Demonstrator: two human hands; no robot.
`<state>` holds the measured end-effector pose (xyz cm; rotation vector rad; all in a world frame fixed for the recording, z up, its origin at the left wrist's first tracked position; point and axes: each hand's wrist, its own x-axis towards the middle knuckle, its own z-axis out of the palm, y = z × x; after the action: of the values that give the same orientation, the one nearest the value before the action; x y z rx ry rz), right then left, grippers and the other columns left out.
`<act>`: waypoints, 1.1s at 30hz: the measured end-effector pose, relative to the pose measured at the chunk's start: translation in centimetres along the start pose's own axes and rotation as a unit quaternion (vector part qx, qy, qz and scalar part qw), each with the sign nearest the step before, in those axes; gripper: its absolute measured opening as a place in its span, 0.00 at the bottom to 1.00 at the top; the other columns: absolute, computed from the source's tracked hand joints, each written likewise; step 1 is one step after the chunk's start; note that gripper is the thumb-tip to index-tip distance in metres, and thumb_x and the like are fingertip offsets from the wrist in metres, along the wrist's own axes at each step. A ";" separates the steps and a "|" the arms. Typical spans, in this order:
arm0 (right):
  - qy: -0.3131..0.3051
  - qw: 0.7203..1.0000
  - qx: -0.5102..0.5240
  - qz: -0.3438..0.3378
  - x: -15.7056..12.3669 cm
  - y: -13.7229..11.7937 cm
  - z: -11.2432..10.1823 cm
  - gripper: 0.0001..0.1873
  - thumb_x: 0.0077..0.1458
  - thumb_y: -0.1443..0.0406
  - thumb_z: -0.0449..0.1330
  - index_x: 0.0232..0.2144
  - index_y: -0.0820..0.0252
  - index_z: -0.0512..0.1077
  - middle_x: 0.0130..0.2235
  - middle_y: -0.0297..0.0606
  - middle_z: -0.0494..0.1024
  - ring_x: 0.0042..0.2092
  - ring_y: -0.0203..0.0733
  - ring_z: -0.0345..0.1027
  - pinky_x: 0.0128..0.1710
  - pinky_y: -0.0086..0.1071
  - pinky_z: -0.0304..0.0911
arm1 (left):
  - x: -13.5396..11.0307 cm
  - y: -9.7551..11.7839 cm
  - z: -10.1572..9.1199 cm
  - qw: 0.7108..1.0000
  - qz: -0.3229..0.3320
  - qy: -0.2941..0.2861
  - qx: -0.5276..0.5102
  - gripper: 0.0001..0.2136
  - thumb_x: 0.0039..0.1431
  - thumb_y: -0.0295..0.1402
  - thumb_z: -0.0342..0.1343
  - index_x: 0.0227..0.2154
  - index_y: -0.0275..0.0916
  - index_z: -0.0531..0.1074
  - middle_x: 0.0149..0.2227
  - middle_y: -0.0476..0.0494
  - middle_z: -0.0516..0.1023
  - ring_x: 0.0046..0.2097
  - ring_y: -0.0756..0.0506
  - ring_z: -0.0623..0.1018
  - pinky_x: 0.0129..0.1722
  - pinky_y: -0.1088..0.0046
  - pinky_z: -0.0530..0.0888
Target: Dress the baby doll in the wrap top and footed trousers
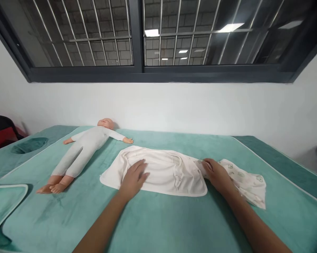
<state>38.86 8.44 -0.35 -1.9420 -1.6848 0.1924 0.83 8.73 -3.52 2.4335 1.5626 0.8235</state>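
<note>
A white baby cloth (158, 165) lies spread and wrinkled across the middle of the bed, its lower edge rounded at the corners. At its right end a printed part (249, 181) with small greenish figures extends outward, bunched up. My left hand (133, 179) rests on the left half of the white cloth, fingers stretched and apart. With fingers closed, my right hand (215, 174) grips the narrow stretch of fabric between the plain and printed parts. Whether these are one piece or two I cannot tell.
A baby doll (91, 142) in a white suit lies on its back at the left, arms spread. Green plush fabric (163, 225) covers the bed, with a folded flap (7, 200) at lower left. Behind stands a white wall (169, 105) beneath a barred window (139, 38).
</note>
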 end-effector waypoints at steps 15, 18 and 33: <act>-0.056 0.959 -0.279 0.008 0.1 5.6 -4.5 0.24 0.65 0.53 0.40 0.50 0.58 0.67 0.35 0.45 0.79 0.35 0.50 0.73 0.27 0.35 0.52 | -4.1 2.0 -1.5 0.998 0.056 0.011 -0.025 0.14 0.68 0.34 0.42 0.37 0.40 0.74 0.37 0.44 0.74 0.41 0.44 0.71 0.43 0.63 0.69; -0.059 0.951 -0.305 -0.015 0.3 6.6 -5.0 0.22 0.65 0.57 0.40 0.46 0.60 0.69 0.38 0.47 0.78 0.35 0.51 0.72 0.27 0.35 0.54 | -4.6 2.6 -1.4 0.996 0.072 0.017 -0.045 0.13 0.68 0.33 0.42 0.36 0.39 0.72 0.36 0.44 0.74 0.40 0.45 0.71 0.41 0.65 0.68; -0.132 0.960 0.070 -0.238 -1.9 -16.2 8.5 0.23 0.62 0.59 0.49 0.57 0.61 0.65 0.59 0.44 0.67 0.61 0.45 0.59 0.61 0.43 0.55 | -1.8 -7.9 -8.0 0.938 -0.324 0.121 -0.023 0.18 0.58 0.45 0.48 0.39 0.39 0.75 0.41 0.40 0.79 0.42 0.40 0.76 0.40 0.67 0.69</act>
<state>20.59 10.23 0.00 -1.4028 -2.1941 0.3871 -10.12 9.37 -0.52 1.6323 2.2072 1.0128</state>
